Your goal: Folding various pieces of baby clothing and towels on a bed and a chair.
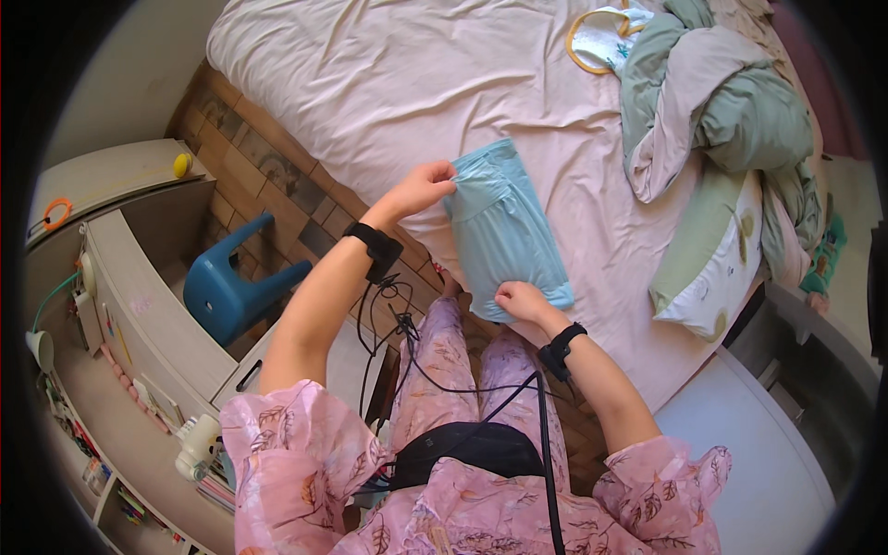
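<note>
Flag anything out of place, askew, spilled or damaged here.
Two things. Black cables hang in a loose tangle below the left wristband rather than running neatly. The green-and-pink quilt is heaped on the right side of the bed, not spread. No visible spill or damage.

no legible txt, labels, nos., signs

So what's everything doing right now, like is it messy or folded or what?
Light blue cloth: creased, looks folded, partly over the bed
Left hand: pinching the cloth's upper left corner
Right hand: fingers curled at its lower edge
Bed sheet: wrinkled
Green-and-pink quilt: bunched up
Pillow: lying beside the quilt
Black cables: looped and tangled
Blue stool: unoccupied
</note>
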The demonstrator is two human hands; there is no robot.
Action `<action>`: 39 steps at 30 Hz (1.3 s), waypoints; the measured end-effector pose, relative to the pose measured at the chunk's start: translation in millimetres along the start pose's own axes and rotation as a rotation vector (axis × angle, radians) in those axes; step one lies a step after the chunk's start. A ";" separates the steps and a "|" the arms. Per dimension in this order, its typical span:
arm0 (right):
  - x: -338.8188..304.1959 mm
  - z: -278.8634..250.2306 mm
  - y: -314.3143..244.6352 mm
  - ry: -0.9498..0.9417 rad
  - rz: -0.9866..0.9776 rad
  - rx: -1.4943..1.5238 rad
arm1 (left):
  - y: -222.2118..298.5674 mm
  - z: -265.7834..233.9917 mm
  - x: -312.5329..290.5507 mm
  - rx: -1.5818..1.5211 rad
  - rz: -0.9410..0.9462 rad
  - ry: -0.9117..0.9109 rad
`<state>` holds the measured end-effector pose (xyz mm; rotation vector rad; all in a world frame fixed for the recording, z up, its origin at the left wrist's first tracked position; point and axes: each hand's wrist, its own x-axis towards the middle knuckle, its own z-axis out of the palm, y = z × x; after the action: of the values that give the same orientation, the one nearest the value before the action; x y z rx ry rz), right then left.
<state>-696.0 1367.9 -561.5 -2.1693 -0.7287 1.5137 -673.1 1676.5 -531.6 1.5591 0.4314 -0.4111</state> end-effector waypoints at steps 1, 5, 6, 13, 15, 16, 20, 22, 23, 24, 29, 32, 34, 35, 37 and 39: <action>0.2 0.1 -1.8 0.007 -0.003 -0.011 | 0.6 -4.6 1.1 0.147 0.066 -0.043; 0.3 -0.8 0.4 0.000 0.010 -0.012 | 20.8 -13.6 4.6 0.815 0.159 -0.138; 1.2 -0.4 -1.8 -0.003 0.013 -0.018 | 16.5 -18.2 6.5 0.818 0.156 -0.136; -0.6 -2.2 -2.5 -0.010 0.026 -0.028 | 17.6 2.9 10.8 0.785 0.251 0.342; 0.3 -3.9 -6.1 -0.018 0.035 -0.043 | 15.4 13.2 12.3 0.774 0.246 0.313; 0.6 -4.2 -8.1 -0.025 0.047 -0.057 | 14.3 17.6 13.0 0.847 0.279 0.314; 1.4 1.9 -4.5 -0.001 0.025 -0.050 | 13.1 39.7 21.4 0.864 0.294 0.395; 0.8 3.1 -5.5 -0.005 0.027 -0.028 | 11.8 41.4 22.8 0.833 0.241 0.402; 0.2 3.6 -4.2 -0.002 0.029 -0.025 | 12.4 41.6 23.8 0.847 0.270 0.393; -0.4 4.1 -3.0 0.000 0.030 -0.025 | 12.9 41.6 24.3 0.862 0.300 0.383; -0.6 5.1 -0.9 0.024 0.015 -0.054 | 21.2 35.0 23.3 0.825 0.410 0.392; -1.3 5.1 -1.9 0.021 0.031 -0.071 | 29.5 33.3 28.6 0.842 0.401 0.370; -1.9 6.8 0.8 0.040 0.025 -0.061 | 32.2 34.9 32.9 0.825 0.389 0.375; -1.4 7.5 -0.3 0.041 0.023 -0.059 | 29.1 34.1 34.1 0.781 0.409 0.425; -0.4 8.3 -2.6 0.040 0.025 -0.049 | 23.3 32.5 36.8 0.739 0.427 0.475; -0.7 7.4 -2.8 0.039 0.038 -0.049 | 21.3 34.0 39.1 0.669 0.171 0.380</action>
<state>-703.7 1369.9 -561.8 -2.2537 -0.7225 1.4830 -628.4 1642.7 -534.3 2.3237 0.4707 -0.1200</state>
